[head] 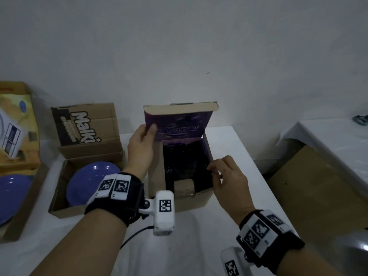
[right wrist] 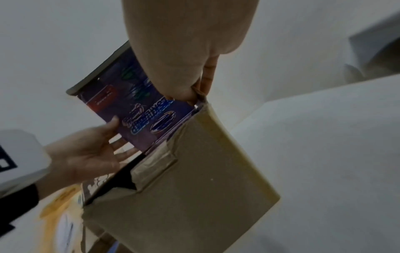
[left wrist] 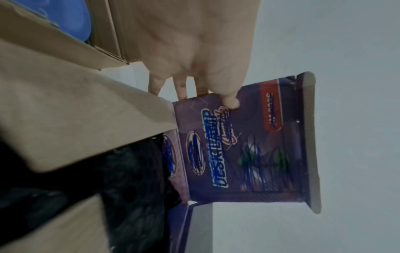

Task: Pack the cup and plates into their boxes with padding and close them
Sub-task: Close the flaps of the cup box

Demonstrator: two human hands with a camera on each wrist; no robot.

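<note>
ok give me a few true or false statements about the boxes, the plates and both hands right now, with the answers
1. The left hand holds the purple lid of the middle box upright. True.
2. The right hand rests flat on the table. False: its fingers pinch the right wall of the middle box at the rim.
3. A blue plate lies in the open Malki box. True.
4. The middle box is closed. False: its lid stands open, with dark padding showing inside.
5. A second blue plate sits in a box at the far left. True.
</note>
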